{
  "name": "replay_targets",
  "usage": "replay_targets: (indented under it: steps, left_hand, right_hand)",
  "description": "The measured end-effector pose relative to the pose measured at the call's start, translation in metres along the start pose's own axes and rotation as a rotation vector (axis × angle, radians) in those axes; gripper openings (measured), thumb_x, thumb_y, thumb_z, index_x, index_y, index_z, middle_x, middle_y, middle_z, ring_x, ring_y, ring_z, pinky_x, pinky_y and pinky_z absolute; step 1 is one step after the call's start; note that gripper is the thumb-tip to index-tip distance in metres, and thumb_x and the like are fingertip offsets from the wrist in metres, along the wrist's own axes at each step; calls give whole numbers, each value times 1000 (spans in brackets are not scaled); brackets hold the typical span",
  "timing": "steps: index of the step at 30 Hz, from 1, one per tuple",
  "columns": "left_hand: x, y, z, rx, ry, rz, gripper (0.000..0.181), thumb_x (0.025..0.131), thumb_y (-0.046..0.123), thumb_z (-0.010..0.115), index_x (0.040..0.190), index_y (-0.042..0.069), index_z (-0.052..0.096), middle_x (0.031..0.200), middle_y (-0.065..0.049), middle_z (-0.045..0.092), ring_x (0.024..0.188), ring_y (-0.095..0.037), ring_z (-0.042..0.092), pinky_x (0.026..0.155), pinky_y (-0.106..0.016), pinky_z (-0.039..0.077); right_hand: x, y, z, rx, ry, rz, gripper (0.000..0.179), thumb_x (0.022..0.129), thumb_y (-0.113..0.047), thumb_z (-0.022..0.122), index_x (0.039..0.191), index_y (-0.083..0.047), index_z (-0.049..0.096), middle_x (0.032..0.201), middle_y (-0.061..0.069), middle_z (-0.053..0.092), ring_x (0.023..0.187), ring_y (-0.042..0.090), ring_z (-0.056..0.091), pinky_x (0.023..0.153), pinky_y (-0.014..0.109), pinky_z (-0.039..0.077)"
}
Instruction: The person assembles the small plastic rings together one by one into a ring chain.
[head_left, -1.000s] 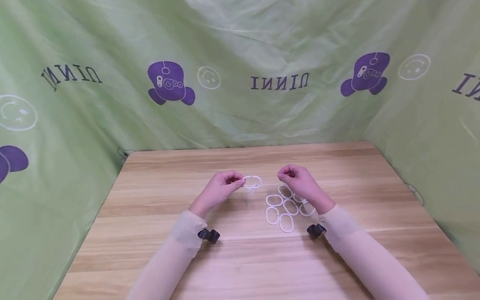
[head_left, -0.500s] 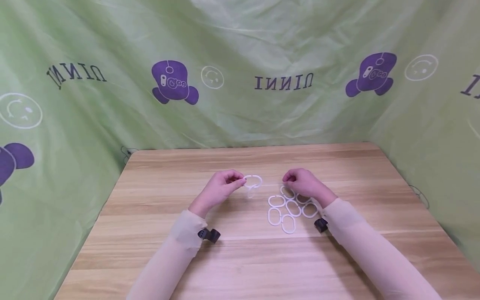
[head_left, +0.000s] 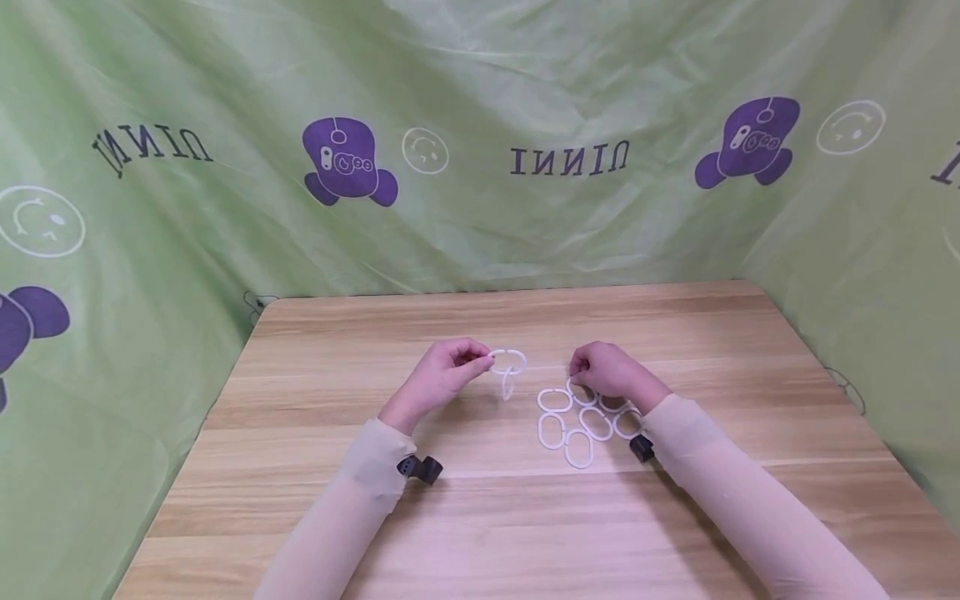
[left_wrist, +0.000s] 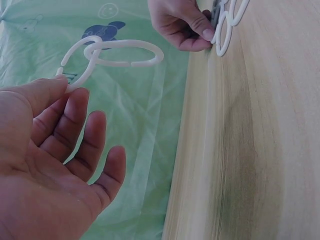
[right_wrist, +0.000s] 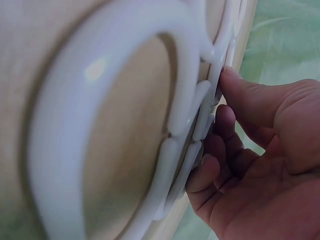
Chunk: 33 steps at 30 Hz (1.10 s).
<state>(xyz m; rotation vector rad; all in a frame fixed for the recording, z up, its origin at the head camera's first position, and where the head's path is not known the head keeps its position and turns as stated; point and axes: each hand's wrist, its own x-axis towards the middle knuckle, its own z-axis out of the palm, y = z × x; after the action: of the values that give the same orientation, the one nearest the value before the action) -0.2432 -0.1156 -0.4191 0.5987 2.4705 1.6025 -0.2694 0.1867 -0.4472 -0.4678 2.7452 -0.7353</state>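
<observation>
So, L hand's [head_left: 442, 375] pinch on smooth wht split oval [left_wrist: 90, 66], R hand [head_left: 611, 372] ditto on tabletop oval [head_left: 576, 399]

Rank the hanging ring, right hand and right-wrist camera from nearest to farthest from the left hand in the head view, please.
1. Hanging ring: just right.
2. Right hand: farther right.
3. Right-wrist camera: right, nearer the wearer.

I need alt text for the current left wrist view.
The left hand pinches a white oval link, with a second link hooked through it. Beyond, the right hand is at more white links on a wood-grain table, beside green printed fabric.
</observation>
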Motion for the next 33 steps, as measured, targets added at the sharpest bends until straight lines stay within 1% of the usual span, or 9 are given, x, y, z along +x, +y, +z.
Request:
replay_targets:
  steps: [4,7,12,15,19,22,26,30,33]
  left_hand:
    - [0,0,0,2,-1,-1,17,94,28,68,99,12,71,89,-2,68,78,-18,57,68,-32,48]
    - [0,-1,0,-3,2,1,17,94,28,68,98,13,71,90,-4,68,78,-19,58,68,-32,48]
    - [-1,-1,0,-4,2,3,17,94,28,67,98,12,71,91,-6,69,79,-19,58,69,-32,48]
    - [-1,-1,1,-2,-1,5,16,94,28,68,99,12,71,90,-4,68,79,-19,58,69,-32,48]
    - [0,-1,1,-1,-6,10,16,95,27,67,99,12,71,91,-4,69,79,-19,59,69,-33,49]
    - [0,-1,2,1,-5,14,16,95,27,67,99,13,71,91,-5,69,79,-19,59,68,-32,48]
    - [0,0,2,4,-5,21,16,95,27,67,100,12,71,90,-2,68,78,-19,58,68,-31,48]
    - [-1,2,2,14,6,29,15,94,26,68,99,12,71,88,-1,68,77,-19,58,67,-32,48]
    - [-1,2,3,9,8,32,15,94,25,68,98,11,72,90,-8,68,76,-19,57,66,-31,47]
  right_hand:
    - [-1,0,2,-56,-2,-21,6,88,-10,70,84,-10,66,76,0,59,74,18,55,74,38,46]
    - [-3,1,1,-63,6,-34,6,90,-10,68,85,-9,64,77,1,59,75,19,55,75,39,47]
    - [-7,6,-1,19,47,-44,7,93,-13,66,88,-8,62,78,2,58,74,19,55,72,38,47]
    - [-11,10,-2,99,81,-45,7,93,-13,65,90,-8,62,78,2,59,73,18,55,71,36,47]
    - [-17,9,-5,220,121,-39,9,95,-12,63,100,-4,65,84,6,62,75,19,56,71,35,49]
    - [-21,3,-9,297,140,-25,14,96,-14,62,105,-3,65,86,9,63,74,20,55,67,34,49]
    - [-26,-11,-13,364,175,-22,17,96,-17,63,105,-3,66,87,13,62,73,21,53,63,33,47]
    - [-29,-27,-15,381,224,-70,20,96,-20,64,105,-2,67,92,15,65,77,21,54,66,33,46]
    - [-31,-39,-15,408,242,-100,20,96,-20,64,104,-2,68,93,16,66,78,21,55,66,32,46]
